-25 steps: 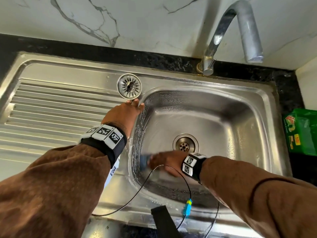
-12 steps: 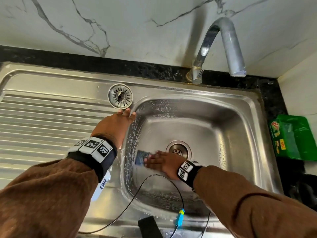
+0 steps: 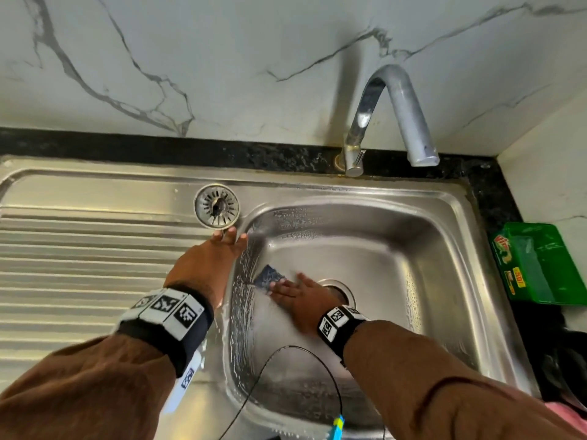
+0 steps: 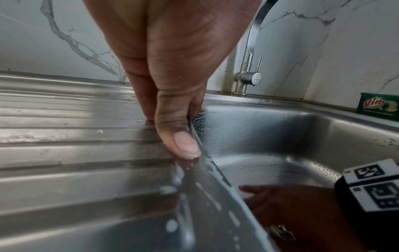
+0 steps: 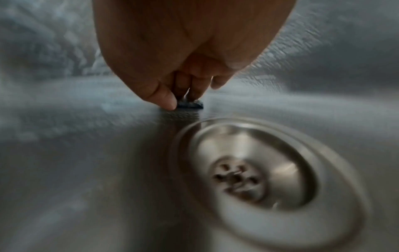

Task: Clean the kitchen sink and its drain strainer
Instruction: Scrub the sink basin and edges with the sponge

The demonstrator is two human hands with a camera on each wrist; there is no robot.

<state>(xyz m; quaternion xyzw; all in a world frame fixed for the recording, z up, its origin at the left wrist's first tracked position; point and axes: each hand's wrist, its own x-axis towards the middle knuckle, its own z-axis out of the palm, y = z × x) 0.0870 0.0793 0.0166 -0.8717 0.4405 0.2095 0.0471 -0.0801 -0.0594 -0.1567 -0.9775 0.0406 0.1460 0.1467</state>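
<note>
The steel sink [image 3: 438,249] has soap streaks on its left wall. Its round drain strainer [image 3: 217,206] lies out on the rim at the basin's back left corner. My left hand [image 3: 228,238] rests on the rim just in front of it, fingers straight and thumb [image 4: 183,145] on the basin's edge. My right hand [image 3: 286,285] is down in the basin, with flat fingers pressing a blue scrub pad [image 3: 269,276] on the floor, left of the open drain [image 3: 338,289]. In the right wrist view the fingertips [image 5: 194,92] sit on the pad [image 5: 191,104], and the drain [image 5: 248,175] is close by.
The faucet [image 3: 394,115] arches over the basin's back edge. A green Vim soap box [image 3: 536,265] sits on the black counter at the right. The ribbed drainboard [image 3: 79,265] stretches left. A black cable [image 3: 286,360] loops over the front of the basin.
My right hand has slid the blue pad along the basin floor toward the back, from in front of the drain to level with it. The left hand has stayed on the rim.
</note>
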